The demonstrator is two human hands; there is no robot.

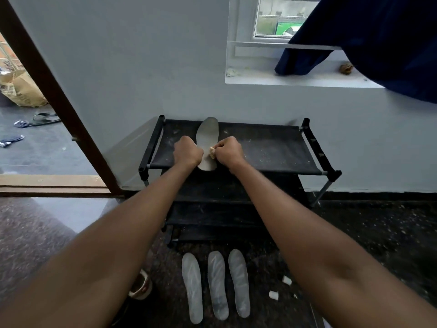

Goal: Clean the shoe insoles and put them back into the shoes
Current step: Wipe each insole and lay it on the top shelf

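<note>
Insole (207,138) laid flat on rack (272,147) top shelf | left edge held by left hand (188,151), fingers curled | pale wad (212,152) pinched in right hand (228,151) | judged light, floppy (best pinned mid-edge, lifted by heel)

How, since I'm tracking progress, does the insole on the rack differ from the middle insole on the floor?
The rack insole lies on the rack's top shelf; the middle floor insole lies on the floor. The left hand holds the rack insole while the right hand rubs it with a cloth; the middle floor insole is untouched. The rack insole looks plain grey, the floor one paler and streaked. Both lie flat.
</note>
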